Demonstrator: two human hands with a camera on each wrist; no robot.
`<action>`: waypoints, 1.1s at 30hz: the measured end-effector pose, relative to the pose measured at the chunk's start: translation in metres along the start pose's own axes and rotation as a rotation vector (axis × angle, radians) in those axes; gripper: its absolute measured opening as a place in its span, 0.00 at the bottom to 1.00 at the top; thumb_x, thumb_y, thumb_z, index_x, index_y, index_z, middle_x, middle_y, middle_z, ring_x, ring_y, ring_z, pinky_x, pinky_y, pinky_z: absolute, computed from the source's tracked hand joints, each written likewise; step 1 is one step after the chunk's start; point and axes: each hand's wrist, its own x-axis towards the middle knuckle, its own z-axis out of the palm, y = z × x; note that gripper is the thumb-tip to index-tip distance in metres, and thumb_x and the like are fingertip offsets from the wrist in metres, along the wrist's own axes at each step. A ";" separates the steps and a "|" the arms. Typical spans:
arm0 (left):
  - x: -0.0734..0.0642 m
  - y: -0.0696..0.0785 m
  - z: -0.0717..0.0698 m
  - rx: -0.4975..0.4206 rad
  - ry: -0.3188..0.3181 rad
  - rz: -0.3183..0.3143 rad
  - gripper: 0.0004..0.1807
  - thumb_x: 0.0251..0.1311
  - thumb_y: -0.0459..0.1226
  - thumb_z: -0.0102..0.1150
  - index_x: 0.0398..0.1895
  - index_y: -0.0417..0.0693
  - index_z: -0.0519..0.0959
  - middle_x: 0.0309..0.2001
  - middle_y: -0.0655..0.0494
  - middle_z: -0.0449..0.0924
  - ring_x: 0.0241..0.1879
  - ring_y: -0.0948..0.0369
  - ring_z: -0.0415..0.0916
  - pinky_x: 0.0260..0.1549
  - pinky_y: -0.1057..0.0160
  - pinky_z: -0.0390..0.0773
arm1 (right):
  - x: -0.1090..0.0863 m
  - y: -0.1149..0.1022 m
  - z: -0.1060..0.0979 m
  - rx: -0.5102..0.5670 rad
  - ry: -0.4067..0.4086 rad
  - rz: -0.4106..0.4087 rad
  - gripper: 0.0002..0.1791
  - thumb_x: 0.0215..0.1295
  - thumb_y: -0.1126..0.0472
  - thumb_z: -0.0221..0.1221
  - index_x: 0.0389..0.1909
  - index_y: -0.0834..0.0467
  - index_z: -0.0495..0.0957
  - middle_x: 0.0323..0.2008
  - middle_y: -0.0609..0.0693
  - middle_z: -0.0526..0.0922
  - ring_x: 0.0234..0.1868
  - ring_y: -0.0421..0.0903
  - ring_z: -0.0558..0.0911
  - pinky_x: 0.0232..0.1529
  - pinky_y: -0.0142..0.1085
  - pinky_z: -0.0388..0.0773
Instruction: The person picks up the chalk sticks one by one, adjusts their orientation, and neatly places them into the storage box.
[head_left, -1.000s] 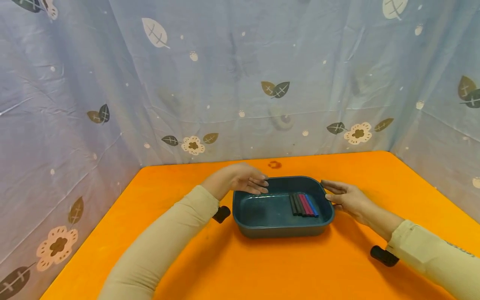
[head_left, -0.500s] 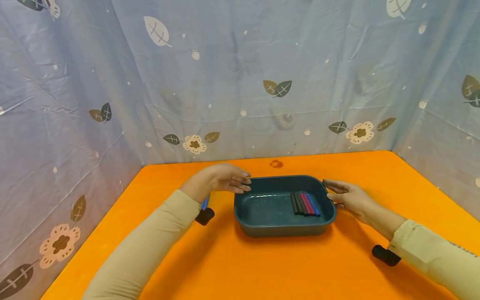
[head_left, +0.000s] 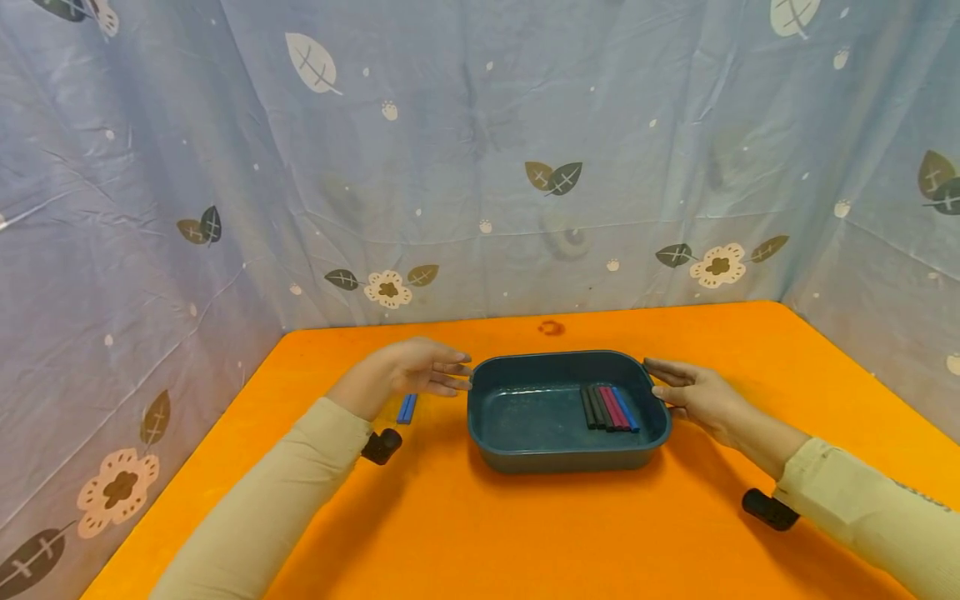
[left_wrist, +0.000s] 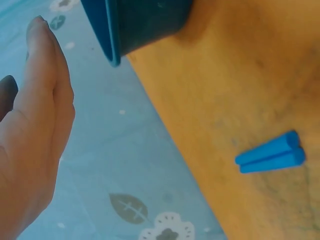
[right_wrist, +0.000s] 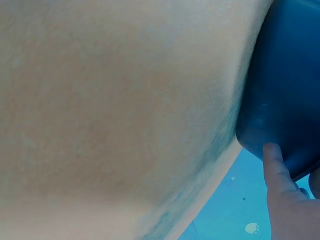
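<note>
A dark teal basin (head_left: 525, 460) stands on the orange table. Inside it, toward the right, several short sticks (head_left: 609, 408) in black, magenta and blue lie side by side. My left hand (head_left: 422, 367), fingers extended, is at the basin's left end; in the left wrist view it holds nothing. Two blue sticks (left_wrist: 270, 152) lie together on the table, to the left of the basin and just below that hand in the head view. My right hand (head_left: 697, 398) touches the basin's right end with fairly straight fingers; one finger (right_wrist: 274, 160) lies against its outer wall.
A light blue curtain (head_left: 450, 183) with leaf and flower prints encloses the back and sides of the orange tabletop (head_left: 525, 533). A dark reddish ring mark (head_left: 551, 328) is on the table behind the basin. Each wrist carries a black camera (head_left: 769, 510).
My left hand has drawn back leftward from over the basin's left part to beside its rim. The two blue sticks on the table have come into view. My right hand stays at the basin.
</note>
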 end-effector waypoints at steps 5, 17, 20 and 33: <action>-0.004 -0.009 -0.012 0.002 0.005 0.009 0.25 0.76 0.34 0.40 0.70 0.29 0.58 0.69 0.31 0.58 0.66 0.41 0.62 0.60 0.53 0.71 | 0.001 0.000 -0.001 0.010 -0.008 -0.002 0.33 0.75 0.70 0.46 0.74 0.69 0.42 0.72 0.70 0.44 0.45 0.30 0.77 0.45 0.34 0.80; -0.006 -0.028 -0.036 0.014 0.014 0.011 0.27 0.76 0.35 0.38 0.72 0.29 0.52 0.71 0.32 0.53 0.67 0.42 0.62 0.58 0.56 0.74 | 0.002 0.001 -0.002 0.024 -0.010 0.000 0.34 0.75 0.69 0.47 0.74 0.69 0.42 0.73 0.69 0.44 0.45 0.29 0.77 0.45 0.33 0.80; -0.007 -0.033 -0.039 0.027 0.025 0.006 0.27 0.76 0.35 0.38 0.72 0.28 0.54 0.71 0.31 0.54 0.67 0.42 0.62 0.61 0.53 0.70 | 0.001 0.001 -0.001 0.032 -0.006 0.002 0.33 0.75 0.69 0.46 0.74 0.69 0.42 0.73 0.69 0.44 0.44 0.29 0.78 0.44 0.33 0.80; -0.008 -0.050 -0.053 0.076 0.079 -0.004 0.28 0.76 0.35 0.36 0.73 0.28 0.49 0.71 0.29 0.52 0.67 0.39 0.59 0.63 0.49 0.68 | 0.000 0.002 0.000 0.039 -0.002 -0.009 0.33 0.75 0.69 0.47 0.74 0.70 0.42 0.72 0.70 0.45 0.44 0.29 0.77 0.44 0.33 0.80</action>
